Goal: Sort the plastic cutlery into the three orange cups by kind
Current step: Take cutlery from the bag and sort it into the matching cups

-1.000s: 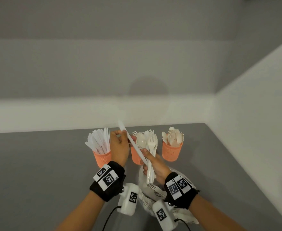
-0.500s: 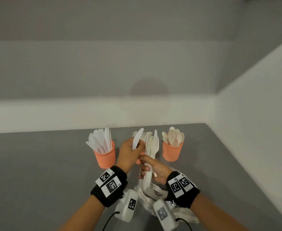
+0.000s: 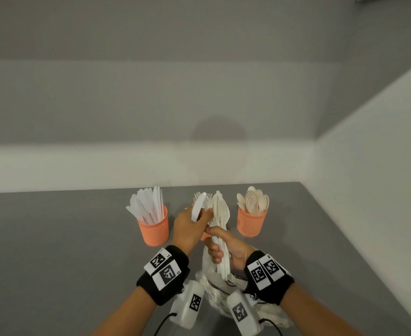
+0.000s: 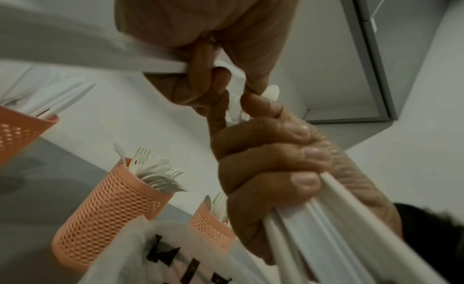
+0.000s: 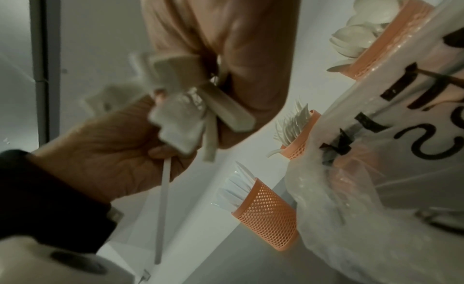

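Three orange mesh cups stand in a row: the knife cup [image 3: 154, 226] on the left, the fork cup [image 4: 113, 209] in the middle, mostly hidden behind my hands in the head view, and the spoon cup [image 3: 251, 223] on the right. My left hand [image 3: 199, 215] pinches a white plastic knife [image 3: 197, 209], blade up, in front of the fork cup. My right hand [image 3: 214, 243] grips a bundle of white cutlery [image 3: 220, 221] by the handles, forks showing at its top. The two hands touch at the fingertips [image 4: 220, 102].
A crumpled clear plastic bag [image 3: 214, 287] with black lettering lies on the grey table [image 3: 54, 238] under my wrists, with more cutlery in it. White walls close the table at the back and the right.
My left hand drew the knife away from the right hand's bundle, turned it more upright, and moved right until it touches the right hand. The right hand lifted its bundle slightly.
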The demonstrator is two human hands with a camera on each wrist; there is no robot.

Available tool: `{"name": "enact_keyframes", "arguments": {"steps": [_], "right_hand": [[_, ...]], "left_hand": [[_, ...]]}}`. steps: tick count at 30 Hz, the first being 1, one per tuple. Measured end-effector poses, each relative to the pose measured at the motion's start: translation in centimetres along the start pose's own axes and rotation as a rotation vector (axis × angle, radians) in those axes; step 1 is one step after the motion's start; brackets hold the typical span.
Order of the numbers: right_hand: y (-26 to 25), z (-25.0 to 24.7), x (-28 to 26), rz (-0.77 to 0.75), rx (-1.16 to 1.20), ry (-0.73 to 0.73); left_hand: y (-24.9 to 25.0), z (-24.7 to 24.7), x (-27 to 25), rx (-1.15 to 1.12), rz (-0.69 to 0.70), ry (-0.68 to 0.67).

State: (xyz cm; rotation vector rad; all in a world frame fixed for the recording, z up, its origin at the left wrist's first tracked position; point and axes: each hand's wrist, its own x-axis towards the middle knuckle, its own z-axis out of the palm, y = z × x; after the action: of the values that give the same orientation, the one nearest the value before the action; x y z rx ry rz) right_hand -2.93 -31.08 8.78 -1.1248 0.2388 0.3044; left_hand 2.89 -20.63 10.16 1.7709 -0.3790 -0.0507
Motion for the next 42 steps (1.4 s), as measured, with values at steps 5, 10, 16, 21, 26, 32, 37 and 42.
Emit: {"name": "enact_keyframes", "arguments": {"steps": [5, 10, 16, 21, 26, 32, 37, 42], "right_hand": [[0.1, 0.2, -0.2, -0.006, -0.018, 0.056], [0.2, 0.3, 0.1, -0.067, -0.01, 0.122], [0.3, 0.5, 0.4, -0.105, -0.036, 0.129], [0.4, 0.3, 0.5, -0.172, -0.122, 0.106], [1.1, -0.9, 0.7, -0.233, -0.288, 0.258], [1.3, -1.5, 1.6, -0.369, -0.628, 0.446], [1.4, -1.2, 1.9, -0.402, -0.697, 0.443], [1.4, -0.7, 1.6, -0.343, -0.625, 0.294]], "left_hand": [[-0.8, -0.2, 0.7, 0.092, -0.007, 0.004], [-1.4, -0.2, 0.4, -0.041, -0.008, 0.071], [-1.7, 0.4, -0.2, -0.061, -0.073, -0.007], [-1.6, -0.1, 0.3, -0.185, -0.118, 0.138], [-0.8, -2.1, 2.3, -0.429, -0.228, 0.281], [1.0, -2.6, 2.5, -0.408, -0.182, 0.188], [2.1, -1.4, 1.8, -0.231, -0.14, 0.016], [1.2, -0.9, 2.6, -0.17, -0.176, 0.022]]}}
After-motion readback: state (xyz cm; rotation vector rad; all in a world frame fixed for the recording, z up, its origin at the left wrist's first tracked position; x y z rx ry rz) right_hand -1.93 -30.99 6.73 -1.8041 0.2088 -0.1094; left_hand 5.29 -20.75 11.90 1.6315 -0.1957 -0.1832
